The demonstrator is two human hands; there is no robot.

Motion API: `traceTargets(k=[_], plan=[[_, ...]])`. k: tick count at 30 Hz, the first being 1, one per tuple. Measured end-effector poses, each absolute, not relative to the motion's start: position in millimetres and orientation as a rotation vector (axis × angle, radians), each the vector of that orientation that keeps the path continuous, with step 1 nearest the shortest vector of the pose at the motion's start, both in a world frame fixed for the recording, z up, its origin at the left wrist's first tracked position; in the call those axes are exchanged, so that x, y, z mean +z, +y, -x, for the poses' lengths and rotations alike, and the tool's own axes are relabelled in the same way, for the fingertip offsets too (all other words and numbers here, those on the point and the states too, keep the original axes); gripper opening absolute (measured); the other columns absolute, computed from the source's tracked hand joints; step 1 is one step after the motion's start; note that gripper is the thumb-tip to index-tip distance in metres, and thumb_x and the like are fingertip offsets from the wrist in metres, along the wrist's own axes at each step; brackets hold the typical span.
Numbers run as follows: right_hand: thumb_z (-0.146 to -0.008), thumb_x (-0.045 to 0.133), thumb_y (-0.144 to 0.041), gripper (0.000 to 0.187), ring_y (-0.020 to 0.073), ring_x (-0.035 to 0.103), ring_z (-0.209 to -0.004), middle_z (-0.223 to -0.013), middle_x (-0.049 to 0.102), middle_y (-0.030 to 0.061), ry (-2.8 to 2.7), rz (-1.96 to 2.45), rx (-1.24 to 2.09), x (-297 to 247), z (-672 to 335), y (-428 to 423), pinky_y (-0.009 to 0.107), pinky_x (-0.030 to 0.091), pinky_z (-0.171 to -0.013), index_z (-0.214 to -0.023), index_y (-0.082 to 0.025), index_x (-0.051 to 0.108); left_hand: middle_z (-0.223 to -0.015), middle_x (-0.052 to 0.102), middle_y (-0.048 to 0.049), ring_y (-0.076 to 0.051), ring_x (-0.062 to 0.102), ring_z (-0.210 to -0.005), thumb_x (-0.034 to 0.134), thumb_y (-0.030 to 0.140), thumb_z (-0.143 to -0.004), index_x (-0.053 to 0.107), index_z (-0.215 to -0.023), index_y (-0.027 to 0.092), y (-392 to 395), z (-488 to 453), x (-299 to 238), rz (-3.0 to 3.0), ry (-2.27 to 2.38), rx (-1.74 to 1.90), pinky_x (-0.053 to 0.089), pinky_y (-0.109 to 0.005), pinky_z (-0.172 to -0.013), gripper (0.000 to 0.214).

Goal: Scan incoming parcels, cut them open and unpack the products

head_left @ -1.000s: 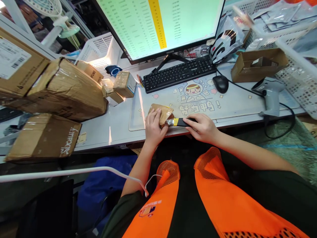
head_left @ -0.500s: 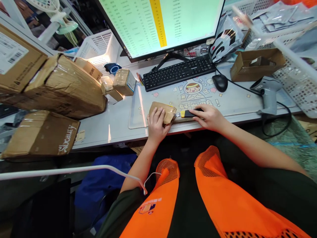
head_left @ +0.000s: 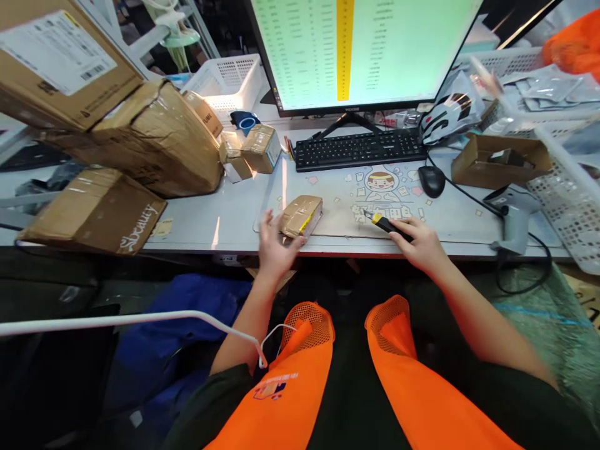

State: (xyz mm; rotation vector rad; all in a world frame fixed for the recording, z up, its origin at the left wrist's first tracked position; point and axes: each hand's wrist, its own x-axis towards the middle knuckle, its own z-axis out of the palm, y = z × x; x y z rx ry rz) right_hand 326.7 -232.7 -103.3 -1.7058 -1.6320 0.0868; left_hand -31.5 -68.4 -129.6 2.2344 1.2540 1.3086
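Pinching a black-and-yellow utility knife [head_left: 387, 224] in the right hand [head_left: 419, 244], well apart from a small taped box [head_left: 300, 215].
Seen from the head view: pointing the knife leftward above the printed mat [head_left: 340, 222], gripping it by the handle; holding the left hand [head_left: 275, 251] spread at the near left side of the box, hard to tell if touching; resting the box on the mat, near the front edge of the worktop [head_left: 192, 228], nearer than the keyboard [head_left: 359, 150].

Knife [head_left: 382, 222] hndl partly behind R grip [head_left: 420, 247]
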Motion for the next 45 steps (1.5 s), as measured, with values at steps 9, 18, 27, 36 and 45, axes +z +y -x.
traceTargets(k=[9,18,27,36,45], plan=[[-0.104,0.061,-0.043,0.038,0.0293,0.073,-0.106,-0.117,0.074,0.0129,-1.758,1.56,0.26,-99,-296,-224,0.047,0.063,-0.096,-0.133,-0.025,0.078,-0.166,0.047,-0.0127,-0.038,0.025,-0.165,0.054,0.034,-0.099,0.081,-0.111,0.022,-10,50,-119,-2.287,1.164,1.241,0.024,-0.066,-0.134,0.032],[-0.106,0.059,-0.036,0.036,0.0278,0.072,-0.102,-0.115,0.074,0.0149,-1.978,1.389,0.246,-108,-216,-198,0.044,0.063,-0.092,-0.134,-0.021,0.076,-0.168,0.039,-0.0217,-0.044,0.013,-0.167,0.077,0.074,-0.082,0.043,-0.153,0.026,-39,43,-149,-2.524,0.946,1.153,0.025,-0.075,-0.129,0.091],[-0.107,0.058,-0.036,0.038,0.029,0.071,-0.106,-0.117,0.074,0.0171,-1.895,1.402,0.144,-134,-192,-187,0.046,0.061,-0.094,-0.136,-0.02,0.074,-0.153,0.049,-0.0198,-0.042,0.03,-0.162,0.09,0.055,-0.077,0.04,-0.139,0.027,-50,17,-153,-2.491,1.103,1.359,0.02,-0.073,-0.132,0.084],[-0.107,0.056,-0.036,0.037,0.029,0.068,-0.109,-0.12,0.074,0.0181,-1.893,1.471,0.027,-139,-199,-185,0.046,0.058,-0.093,-0.133,-0.02,0.076,-0.151,0.05,-0.0204,-0.041,0.028,-0.163,0.088,0.047,-0.081,0.042,-0.128,0.026,-57,5,-157,-2.404,1.183,1.421,0.019,-0.075,-0.13,0.069],[-0.103,0.054,-0.037,0.042,0.0303,0.068,-0.095,-0.112,0.073,0.0179,-1.744,1.821,-0.067,-113,-280,-168,0.046,0.058,-0.086,-0.132,-0.017,0.078,-0.149,0.053,-0.0201,-0.045,0.026,-0.161,0.089,0.053,-0.079,0.048,-0.128,0.025,-62,19,-146,-2.488,1.207,1.328,0.025,-0.073,-0.128,0.069]])
